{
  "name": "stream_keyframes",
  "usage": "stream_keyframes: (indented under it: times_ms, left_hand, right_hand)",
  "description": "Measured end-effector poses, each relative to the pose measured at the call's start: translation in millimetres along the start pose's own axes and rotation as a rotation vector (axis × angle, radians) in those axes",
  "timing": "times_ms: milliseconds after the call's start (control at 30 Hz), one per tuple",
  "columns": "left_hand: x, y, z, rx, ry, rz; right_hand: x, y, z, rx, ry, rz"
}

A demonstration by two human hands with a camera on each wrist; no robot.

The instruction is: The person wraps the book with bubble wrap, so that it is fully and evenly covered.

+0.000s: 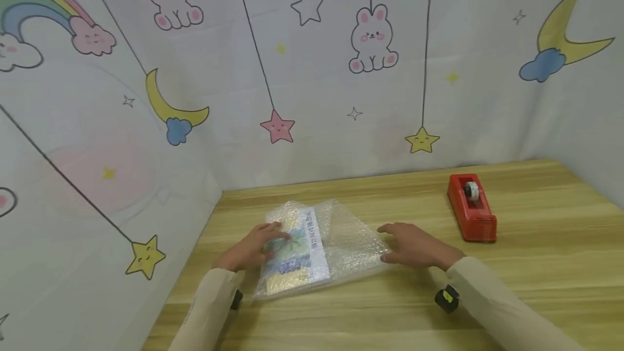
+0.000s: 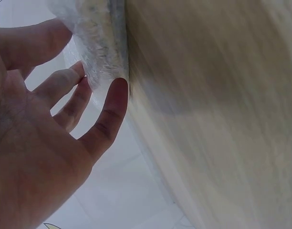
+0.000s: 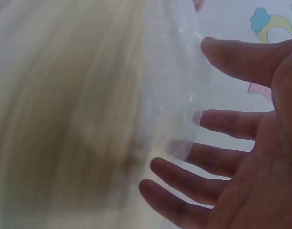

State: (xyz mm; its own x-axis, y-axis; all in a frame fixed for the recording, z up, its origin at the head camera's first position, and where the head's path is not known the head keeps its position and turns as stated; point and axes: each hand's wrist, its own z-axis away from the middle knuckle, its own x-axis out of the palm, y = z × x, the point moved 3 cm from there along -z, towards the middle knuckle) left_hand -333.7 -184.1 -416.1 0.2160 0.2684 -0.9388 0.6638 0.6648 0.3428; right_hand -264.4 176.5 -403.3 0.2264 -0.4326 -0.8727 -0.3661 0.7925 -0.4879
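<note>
In the head view, a book (image 1: 317, 253) with a colorful picture cover and a white strip of printed characters lies under clear bubble wrap (image 1: 353, 242). Wrap extends past the book to the right in a tapering flap. My left hand (image 1: 248, 247) touches the left side of the wrapped book, fingers spread over it. From the left wrist, its fingertips show against the bubble wrap's edge. My right hand (image 1: 416, 245) is at the right end of the flap, thumb and fingers apart. The right wrist view has the loose wrap edge (image 3: 172, 81) beside those relaxed fingers.
A red tape dispenser (image 1: 475, 223) with a tape roll stands on the wooden table (image 1: 370, 316), right of and behind my right hand. White cartoon-printed curtains (image 1: 322, 161) enclose the table's back and sides. Black devices sit at both wrists.
</note>
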Motion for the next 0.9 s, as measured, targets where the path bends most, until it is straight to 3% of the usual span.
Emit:
stream_keyframes:
  times_ms: [200, 467, 700, 800, 900]
  left_hand:
    - [2.2, -2.3, 0.3, -0.023, -0.001, 0.016]
    - [2.4, -1.5, 0.8, -0.029, 0.011, 0.049]
    - [2.3, 0.2, 0.9, -0.026, 0.015, 0.050]
    - [2.0, -0.4, 0.8, -0.032, 0.020, 0.055]
    - [1.6, -1.4, 1.0, -0.033, 0.023, 0.055]
  right_hand:
    - [2.0, 15.9, 18.3, 0.038, -0.007, -0.130]
    - [7.2, 19.4, 24.4, 0.136, -0.015, -0.396]
    - [18.2, 24.1, 22.5, 0.215, -0.056, -0.874]
    - [22.1, 20.1, 23.0, 0.199, -0.071, -1.070]
    - [29.1, 9.9, 24.7, 0.145, -0.108, -1.333]
